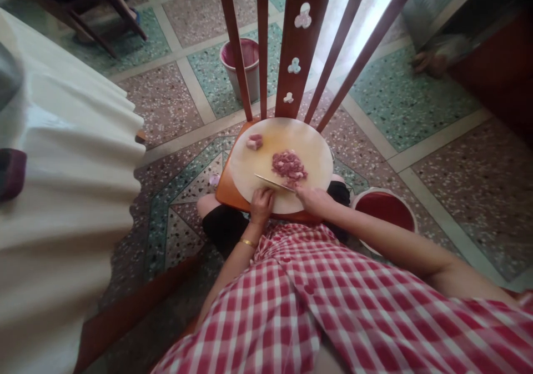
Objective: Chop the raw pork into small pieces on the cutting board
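A round pale cutting board (308, 140) lies on a wooden chair seat in front of me. A pile of chopped pink meat (288, 165) sits near its middle, and a single meat chunk (254, 141) lies at its far left. My right hand (313, 198) is closed on the handle of a knife (272, 183), whose blade lies flat across the board's near side just below the pile. My left hand (261, 204) rests at the board's near rim under the blade's tip. Its fingers are curled, and what they grip is hidden.
The chair's back slats (300, 40) rise behind the board. A pink bucket (246, 68) stands on the tiled floor beyond, and a red basin (385, 208) sits at my right. A white tablecloth (62, 185) hangs at the left. Someone's foot (427, 63) shows at the upper right.
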`<state>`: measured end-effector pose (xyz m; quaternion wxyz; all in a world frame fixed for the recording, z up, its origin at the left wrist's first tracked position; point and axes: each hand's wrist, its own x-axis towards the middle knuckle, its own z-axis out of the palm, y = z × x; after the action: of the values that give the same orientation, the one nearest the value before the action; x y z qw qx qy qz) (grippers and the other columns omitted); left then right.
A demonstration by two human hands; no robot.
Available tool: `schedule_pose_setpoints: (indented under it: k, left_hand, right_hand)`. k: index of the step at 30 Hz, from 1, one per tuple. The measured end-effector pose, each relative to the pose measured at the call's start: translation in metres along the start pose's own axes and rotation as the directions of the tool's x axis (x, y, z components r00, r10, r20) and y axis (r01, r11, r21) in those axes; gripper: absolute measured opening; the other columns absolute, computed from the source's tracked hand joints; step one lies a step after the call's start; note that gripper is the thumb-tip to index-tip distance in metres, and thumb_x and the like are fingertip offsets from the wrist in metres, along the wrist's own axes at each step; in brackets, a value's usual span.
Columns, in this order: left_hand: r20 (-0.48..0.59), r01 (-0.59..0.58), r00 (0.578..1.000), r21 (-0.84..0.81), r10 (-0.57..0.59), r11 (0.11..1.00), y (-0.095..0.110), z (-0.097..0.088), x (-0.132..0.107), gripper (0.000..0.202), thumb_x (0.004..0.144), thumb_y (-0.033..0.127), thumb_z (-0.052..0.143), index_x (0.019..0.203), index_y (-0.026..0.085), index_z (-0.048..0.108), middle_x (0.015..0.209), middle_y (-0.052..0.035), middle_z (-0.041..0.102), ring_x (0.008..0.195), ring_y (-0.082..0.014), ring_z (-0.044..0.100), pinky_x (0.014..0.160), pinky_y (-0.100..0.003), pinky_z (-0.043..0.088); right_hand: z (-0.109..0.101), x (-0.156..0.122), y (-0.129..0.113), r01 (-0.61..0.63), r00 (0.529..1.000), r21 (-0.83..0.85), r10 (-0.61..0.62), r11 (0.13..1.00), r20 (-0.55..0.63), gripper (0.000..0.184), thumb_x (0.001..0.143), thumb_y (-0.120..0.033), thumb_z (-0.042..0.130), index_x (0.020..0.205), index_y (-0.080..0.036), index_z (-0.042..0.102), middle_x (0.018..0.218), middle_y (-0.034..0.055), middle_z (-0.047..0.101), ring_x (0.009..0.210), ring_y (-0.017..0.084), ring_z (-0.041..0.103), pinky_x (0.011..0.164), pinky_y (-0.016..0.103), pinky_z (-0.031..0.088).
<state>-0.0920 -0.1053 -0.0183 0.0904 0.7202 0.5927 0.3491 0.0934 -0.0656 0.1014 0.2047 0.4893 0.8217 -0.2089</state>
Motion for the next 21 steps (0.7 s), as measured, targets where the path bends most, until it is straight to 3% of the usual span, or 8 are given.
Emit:
schedule_pose_setpoints:
  k: [7,13,17,21]
  left_hand:
    - [-0.018,-0.019,1.0,0.033,0.019,0.999,-0.004,0.002,-0.005,0.02,0.088,0.019,0.044,0.096,0.018,0.062,0.091,-0.0094,0.061,0.093,-0.0202,0.056,0.081,-0.037,0.047]
    - [-0.039,-0.015,0.999,0.024,0.016,1.0,-0.007,0.007,-0.006,0.019,0.088,0.019,0.044,0.094,0.017,0.061,0.088,-0.01,0.061,0.092,-0.0208,0.057,0.078,-0.036,0.047]
    - [-0.04,-0.012,0.999,0.025,0.013,1.0,-0.004,0.005,-0.005,0.018,0.088,0.02,0.044,0.091,0.017,0.062,0.086,-0.0095,0.061,0.09,-0.0209,0.056,0.079,-0.037,0.048]
    - [-0.031,-0.025,0.999,-0.007,0.025,1.0,-0.003,0.0,-0.005,0.017,0.088,0.022,0.047,0.093,0.018,0.062,0.092,-0.0089,0.061,0.094,-0.0197,0.055,0.082,-0.036,0.048]
  right_hand:
    - [0.0,0.004,-0.016,0.061,0.998,0.015,-0.061,0.998,0.011,0.027,0.091,-0.021,0.032,0.107,-0.015,0.053,0.093,0.0128,0.066,0.087,0.023,0.063,0.069,0.028,0.046]
    - [0.0,0.034,-0.044,0.126,0.99,0.027,-0.124,0.992,-0.066,0.032,0.088,-0.012,0.033,0.114,-0.014,0.05,0.098,0.0138,0.065,0.091,0.021,0.063,0.072,0.027,0.045]
    - [0.002,0.023,-0.029,0.133,0.99,0.031,-0.131,0.991,-0.057,0.032,0.088,-0.015,0.035,0.117,-0.013,0.048,0.098,0.0128,0.066,0.09,0.022,0.063,0.071,0.028,0.045]
    - [0.004,0.0,-0.006,0.032,0.999,0.027,-0.032,0.999,-0.021,0.027,0.09,-0.023,0.036,0.111,-0.015,0.051,0.093,0.0125,0.067,0.084,0.024,0.065,0.068,0.03,0.045]
